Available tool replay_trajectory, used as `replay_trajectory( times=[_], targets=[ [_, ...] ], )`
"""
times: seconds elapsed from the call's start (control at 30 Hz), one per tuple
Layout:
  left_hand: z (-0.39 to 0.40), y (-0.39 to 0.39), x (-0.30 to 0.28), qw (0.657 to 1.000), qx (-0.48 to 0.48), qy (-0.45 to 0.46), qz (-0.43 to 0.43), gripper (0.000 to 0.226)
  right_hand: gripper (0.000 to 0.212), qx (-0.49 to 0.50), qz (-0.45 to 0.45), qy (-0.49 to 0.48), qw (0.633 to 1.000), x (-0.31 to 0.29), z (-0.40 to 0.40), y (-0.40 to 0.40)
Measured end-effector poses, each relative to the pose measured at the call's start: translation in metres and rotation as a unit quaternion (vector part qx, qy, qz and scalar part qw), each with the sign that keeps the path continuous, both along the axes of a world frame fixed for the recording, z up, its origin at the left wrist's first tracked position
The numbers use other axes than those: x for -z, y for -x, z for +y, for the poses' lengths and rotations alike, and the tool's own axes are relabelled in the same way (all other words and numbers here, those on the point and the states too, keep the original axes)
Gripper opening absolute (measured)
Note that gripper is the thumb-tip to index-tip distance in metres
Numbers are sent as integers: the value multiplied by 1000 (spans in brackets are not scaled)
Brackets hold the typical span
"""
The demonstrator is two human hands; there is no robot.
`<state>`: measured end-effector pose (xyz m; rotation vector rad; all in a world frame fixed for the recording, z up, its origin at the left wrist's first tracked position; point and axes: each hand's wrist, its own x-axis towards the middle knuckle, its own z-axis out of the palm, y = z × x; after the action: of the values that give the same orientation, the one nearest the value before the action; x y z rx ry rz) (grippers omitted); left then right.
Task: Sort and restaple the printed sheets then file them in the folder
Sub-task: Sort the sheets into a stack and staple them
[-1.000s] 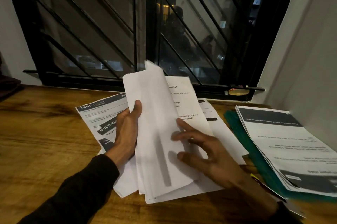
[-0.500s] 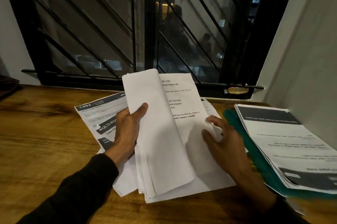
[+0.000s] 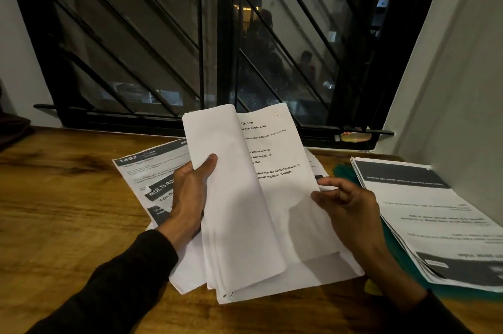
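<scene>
A stapled bundle of white sheets (image 3: 239,214) is lifted over the desk, its upper pages folded back to the left. My left hand (image 3: 190,192) grips those folded pages, thumb on top. The page now showing (image 3: 275,159) carries printed text and a handwritten 6. My right hand (image 3: 345,206) pinches that page's right edge between thumb and fingers. Under the bundle lie more loose printed sheets (image 3: 147,178) with a dark header. A green folder (image 3: 343,173) lies to the right, mostly covered by another paper stack (image 3: 424,214).
The wooden desk (image 3: 62,211) runs left and front. A barred dark window (image 3: 217,42) stands right behind it, and a white wall (image 3: 462,94) closes the right side. A small yellowish object (image 3: 353,137) sits on the window sill.
My right hand slid from the middle of the page to its right edge and took hold of it. More of the printed page is uncovered. My left hand kept its hold.
</scene>
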<state>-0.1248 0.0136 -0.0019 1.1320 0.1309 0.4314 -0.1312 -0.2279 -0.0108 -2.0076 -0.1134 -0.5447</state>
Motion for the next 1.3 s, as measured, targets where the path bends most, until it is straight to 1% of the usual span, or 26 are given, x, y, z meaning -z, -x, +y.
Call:
replay_trajectory(
  times=[0.33,0.47,0.53,0.6,0.63,0.67,0.73,0.77,0.8,0.87,0.9,0.97,1.07,1.13,1.17,1.2,1.23,1.3],
  targets=[
    [1,0,0,1000,5,0,0,10,18,17,-17,25,999,2,-1,-2],
    [1,-1,1,1000,-3,3,9,8,18,48,-2,42,998,3,-1,-1],
    [1,-2,1,1000,-5,2,14,7,14,71,-45,83,993,2,1,1],
    [0,-2,0,1000,-1,6,18,9,7,67,-94,99,988,-3,6,6],
    [1,-1,0,1000,-1,7,18,10,10,51,-103,93,989,-6,8,8],
    [1,-2,0,1000,-1,6,20,12,11,15,-98,66,993,-9,10,11],
    [1,-2,1,1000,-2,7,24,11,7,-114,-37,-28,992,-14,16,18],
    [2,-2,1,1000,-4,6,27,12,5,-189,8,-64,980,-17,20,22],
    [2,-3,2,1000,-6,5,29,15,14,-248,38,-69,965,-19,23,27],
    [3,-3,2,999,-8,0,34,23,24,-322,55,-9,945,-18,31,36],
    [3,-3,2,999,-7,-2,36,24,27,-341,48,34,938,-16,34,40],
    [2,-2,0,999,-7,1,37,24,36,-346,29,118,930,-12,39,45],
    [1,-1,-1,999,-20,24,32,28,48,-342,15,200,918,-8,45,49],
    [3,0,-1,999,-7,45,16,43,51,-348,7,234,908,-6,46,49],
    [4,0,-1,999,6,34,14,47,52,-351,7,245,904,-6,47,49],
    [3,0,-1,1000,16,16,15,43,51,-354,10,250,901,-7,47,49],
    [3,1,-1,1000,22,0,17,34,49,-357,11,249,900,-8,46,49],
    [1,0,0,999,26,-6,21,17,43,-354,6,217,910,-8,45,47]
  ],
)
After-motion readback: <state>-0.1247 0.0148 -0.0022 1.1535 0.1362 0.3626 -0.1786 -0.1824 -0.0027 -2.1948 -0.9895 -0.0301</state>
